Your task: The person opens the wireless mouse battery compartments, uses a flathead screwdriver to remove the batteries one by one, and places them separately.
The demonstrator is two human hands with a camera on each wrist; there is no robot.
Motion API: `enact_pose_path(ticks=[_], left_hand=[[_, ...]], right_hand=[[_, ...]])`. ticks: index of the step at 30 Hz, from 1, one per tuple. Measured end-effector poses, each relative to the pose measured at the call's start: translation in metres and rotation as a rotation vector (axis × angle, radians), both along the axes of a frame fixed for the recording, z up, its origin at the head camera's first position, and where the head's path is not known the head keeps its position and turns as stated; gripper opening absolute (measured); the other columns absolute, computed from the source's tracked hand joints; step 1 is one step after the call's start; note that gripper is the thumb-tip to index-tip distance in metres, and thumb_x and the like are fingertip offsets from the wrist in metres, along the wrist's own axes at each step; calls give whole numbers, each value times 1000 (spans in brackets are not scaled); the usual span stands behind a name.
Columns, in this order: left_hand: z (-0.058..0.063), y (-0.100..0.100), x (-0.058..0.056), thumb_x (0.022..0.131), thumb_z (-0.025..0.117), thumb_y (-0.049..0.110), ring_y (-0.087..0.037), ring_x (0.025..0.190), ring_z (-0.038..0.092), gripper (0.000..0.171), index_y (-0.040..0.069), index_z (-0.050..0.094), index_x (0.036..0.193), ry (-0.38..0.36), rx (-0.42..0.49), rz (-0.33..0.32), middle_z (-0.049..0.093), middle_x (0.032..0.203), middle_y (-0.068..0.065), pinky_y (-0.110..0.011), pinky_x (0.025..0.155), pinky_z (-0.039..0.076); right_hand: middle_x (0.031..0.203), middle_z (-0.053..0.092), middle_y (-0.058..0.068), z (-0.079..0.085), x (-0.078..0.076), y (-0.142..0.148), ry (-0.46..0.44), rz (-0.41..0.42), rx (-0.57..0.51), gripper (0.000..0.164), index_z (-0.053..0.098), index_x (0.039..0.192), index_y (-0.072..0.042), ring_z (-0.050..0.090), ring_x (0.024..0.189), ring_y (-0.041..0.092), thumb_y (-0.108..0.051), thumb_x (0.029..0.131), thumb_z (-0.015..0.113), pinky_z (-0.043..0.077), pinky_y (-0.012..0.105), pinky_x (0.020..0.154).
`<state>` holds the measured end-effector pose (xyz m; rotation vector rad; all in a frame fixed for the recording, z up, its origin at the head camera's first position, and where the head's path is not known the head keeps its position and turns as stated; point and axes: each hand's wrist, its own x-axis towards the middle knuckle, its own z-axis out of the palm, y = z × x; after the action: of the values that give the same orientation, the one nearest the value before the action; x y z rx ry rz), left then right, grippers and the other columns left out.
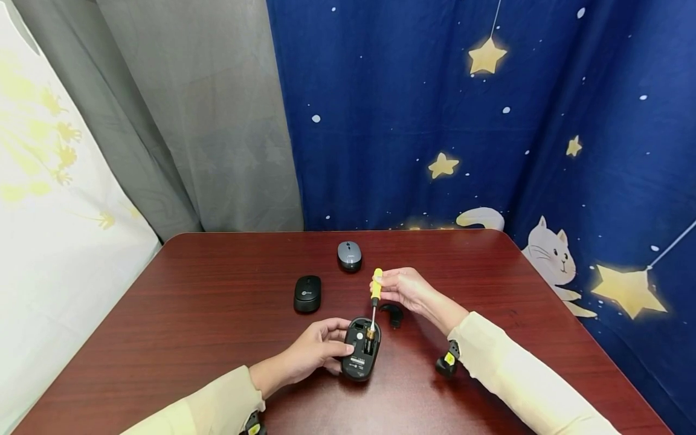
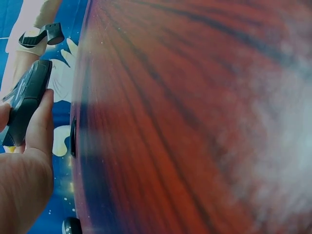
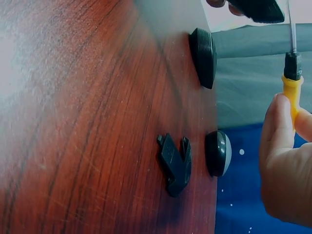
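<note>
Both my hands are busy low in the middle of the frame: my left hand [image 1: 318, 347] grips an upturned black mouse [image 1: 356, 370] by its side, raised off the tabletop [image 1: 217, 314], and my right hand [image 1: 408, 287] pinches a yellow-handled screwdriver [image 1: 377, 286] above it. In the mouse's open slot [image 1: 368, 348] sits a copper-coloured battery [image 1: 371, 334], the thin metal shaft reaching its upper end. Right of that lies a curved black piece [image 1: 396, 314]; farther up, a rounded black mouse [image 1: 307, 294] and a grey-topped one [image 1: 349, 256] rest on glossy, wood-grained red-brown.
</note>
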<state>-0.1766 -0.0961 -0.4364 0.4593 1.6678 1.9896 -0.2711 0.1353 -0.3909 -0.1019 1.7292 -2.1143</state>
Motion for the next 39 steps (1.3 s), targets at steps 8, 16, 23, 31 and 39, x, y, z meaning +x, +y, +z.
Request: enact_pose_path(ticks=[8, 16, 23, 31, 39], left_hand=[[0, -1, 1, 87, 64, 0, -22, 83, 67, 46, -11, 47, 128, -8, -2, -7, 64, 103, -15, -33, 62, 57], [1, -3, 0, 87, 64, 0, -22, 84, 67, 46, -11, 47, 127, -25, -4, 0, 64, 103, -15, -32, 61, 57], [1, -5, 1, 86, 65, 0, -23, 85, 67, 48, -11, 46, 128, -24, 1, 11, 64, 104, -16, -34, 63, 58], [1, -7, -1, 87, 64, -1, -23, 87, 67, 49, -13, 43, 130, -21, 9, 32, 64, 105, -16, -37, 67, 58], [-2, -10, -1, 87, 65, -2, -24, 87, 67, 48, -11, 45, 129, -44, 21, 48, 64, 106, -15, -36, 66, 58]], right_hand=[[89, 69, 14, 2, -1, -1, 4, 17, 0, 37, 43, 125, 24, 69, 80, 16, 4, 96, 53, 56, 27, 75], [95, 69, 15, 16, 0, 1, 28, 12, -48, 33, 47, 124, 18, 69, 85, 18, 2, 96, 55, 56, 28, 78], [95, 69, 13, 30, -1, 8, 60, 3, -119, 40, 38, 131, 20, 69, 88, 17, 4, 97, 51, 55, 28, 79], [94, 70, 12, 40, -8, 23, 81, -40, -189, 22, 50, 119, 10, 69, 89, 19, 4, 98, 50, 55, 29, 78], [91, 70, 7, 43, -17, 42, 93, -76, -180, 37, 37, 133, 14, 69, 89, 17, 3, 99, 47, 56, 29, 78]])
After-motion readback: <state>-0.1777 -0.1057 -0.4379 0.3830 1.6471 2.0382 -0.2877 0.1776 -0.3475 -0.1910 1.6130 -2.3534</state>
